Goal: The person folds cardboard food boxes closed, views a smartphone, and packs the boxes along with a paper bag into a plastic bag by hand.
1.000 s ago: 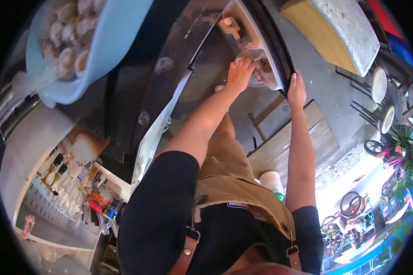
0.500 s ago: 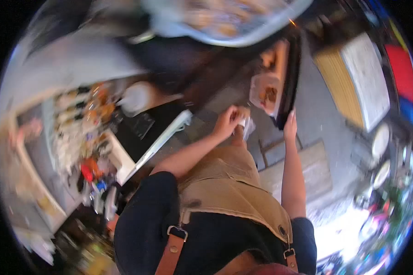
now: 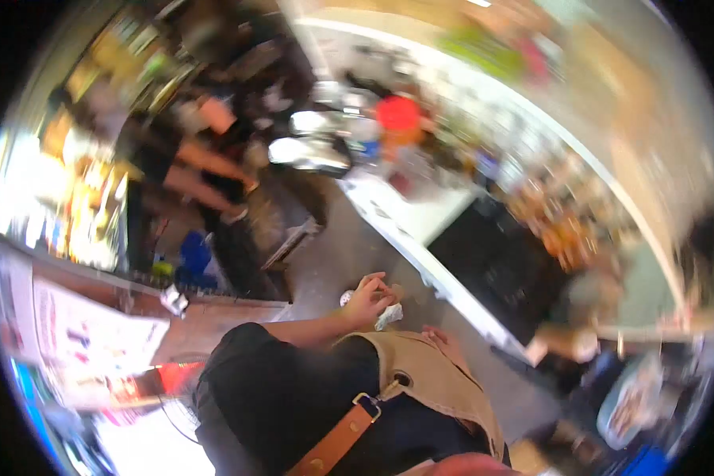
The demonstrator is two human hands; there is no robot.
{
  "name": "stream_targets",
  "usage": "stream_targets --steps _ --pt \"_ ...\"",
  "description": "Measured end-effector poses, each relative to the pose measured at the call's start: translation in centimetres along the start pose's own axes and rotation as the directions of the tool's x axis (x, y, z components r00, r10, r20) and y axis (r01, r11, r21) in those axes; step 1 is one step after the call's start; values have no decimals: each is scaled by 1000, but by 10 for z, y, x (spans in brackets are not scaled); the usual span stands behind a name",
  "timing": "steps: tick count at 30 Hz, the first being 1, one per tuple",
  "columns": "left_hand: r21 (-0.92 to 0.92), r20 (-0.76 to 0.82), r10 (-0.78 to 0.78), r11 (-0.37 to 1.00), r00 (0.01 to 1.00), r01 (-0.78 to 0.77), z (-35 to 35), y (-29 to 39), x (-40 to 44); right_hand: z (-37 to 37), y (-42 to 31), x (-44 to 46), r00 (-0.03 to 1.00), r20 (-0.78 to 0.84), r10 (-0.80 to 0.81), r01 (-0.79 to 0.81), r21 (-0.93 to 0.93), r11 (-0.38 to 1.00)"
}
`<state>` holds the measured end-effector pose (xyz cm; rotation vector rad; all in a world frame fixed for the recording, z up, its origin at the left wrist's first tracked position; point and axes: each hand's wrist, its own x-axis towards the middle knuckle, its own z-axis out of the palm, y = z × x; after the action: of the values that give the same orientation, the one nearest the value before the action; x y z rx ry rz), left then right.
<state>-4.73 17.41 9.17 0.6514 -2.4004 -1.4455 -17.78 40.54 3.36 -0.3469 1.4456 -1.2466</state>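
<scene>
Near the middle of the view, my left hand [image 3: 368, 301] has its fingers curled together on a small white crumpled piece [image 3: 389, 317], which hangs below the fingers. Beside the tan apron [image 3: 428, 370], lower and to the right, is my right hand [image 3: 446, 344]. It is partly hidden and blurred, with its fingers loosely apart and nothing visible in them.
A white-edged counter [image 3: 420, 210] runs diagonally with a dark top section, a red container [image 3: 398, 114] and metal bowls [image 3: 309, 153]. Blurred bottles line a shelf. At upper left a co-worker [image 3: 155, 151] reaches over a work surface. A light-blue tray [image 3: 631, 401] lies at lower right.
The view has swung from the long container and stools to the counter and co-worker. My right hand has let go of the dark edge. My left hand left the container and took the white piece.
</scene>
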Motion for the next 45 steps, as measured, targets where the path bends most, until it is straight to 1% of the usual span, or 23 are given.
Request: stream_targets --steps 1,2,4,8,10,11,14,18,21,22,24,26,28,30,32,33,36,38,39,40,42,44,45 --pt "-323 -132 -151 941 980 101 -26 -10 0 11 -40 35 997 76 -5 27 -291 956" --pt "-622 -192 -304 773 933 124 -53 -22 2 39 -71 69 992 127 0 45 -344 938" --pt "-654 -288 -307 755 907 48 -116 -42 15 105 -129 129 989 126 -78 93 -113 989" --pt "-617 -474 -343 786 811 -28 -225 -77 16 263 -206 241 842 524 -127 -70 339 938" --pt "-411 -637 -214 907 740 -92 -281 -98 17 334 -225 287 833 550 -62 -94 250 964" --pt "-517 -663 -305 847 684 -122 -313 -86 6 363 -226 311 836 549 -7 -121 197 973" --pt "-550 -742 -421 827 522 -115 -378 -119 -34 440 -224 390 781 590 205 -519 432 738" --pt "-697 -694 -668 716 269 -21 -442 -119 -79 503 -215 564 851 389 352 -514 487 706" --pt "-668 -743 -661 742 106 -52 -463 -111 -79 581 -293 662 965 36 259 -229 598 768" --pt "-621 -783 -619 783 58 -37 -462 -130 -87 615 -318 705 976 142 165 -218 618 755" --pt "-668 -742 -666 744 -82 -5 -474 -117 -85 700 -400 757 831 532 -164 -325 704 632" --pt "-684 -704 -675 728 -219 -47 -484 -101 -83 798 -512 760 782 557 -280 -243 685 687" --pt "-676 -715 -627 733 -310 77 -488 -96 -87 871 -603 770 500 746 -440 -330 634 700" --pt "-622 -768 -538 755 -347 206 -496 -87 -90 917 -678 768 494 671 -553 224 516 827" --pt "-675 -698 -582 729 -417 113 -510 -71 -82 932 -698 734 686 615 -388 -10 542 841" --pt "-673 -706 -564 722 -429 158 -516 -71 -86 938 -709 709 765 572 -296 -118 576 809" --pt "-551 -788 -454 821 -415 148 -549 -65 -85 930 -653 727 727 422 -542 294 523 800" --pt "-490 -832 -456 871 -316 32 -570 -62 -96 898 -585 710 663 466 -586 361 487 795" --pt "-672 -710 -613 736 -348 74 -583 -50 -97 873 -511 736 658 499 -565 485 293 824" --pt "-674 -716 -606 730 -346 117 -594 -43 -96 848 -437 762 651 531 -542 593 90 800" --pt "-674 -736 -656 733 -165 93 -600 -51 -114 803 -325 745 552 822 -137 665 -335 668" --pt "-647 -756 -655 745 6 -162 -607 -57 -122 757 -253 707 478 842 249 744 -539 394" --pt "-612 -788 -589 780 180 -131 -609 -63 -130 735 -220 691 444 798 407 772 -572 277"
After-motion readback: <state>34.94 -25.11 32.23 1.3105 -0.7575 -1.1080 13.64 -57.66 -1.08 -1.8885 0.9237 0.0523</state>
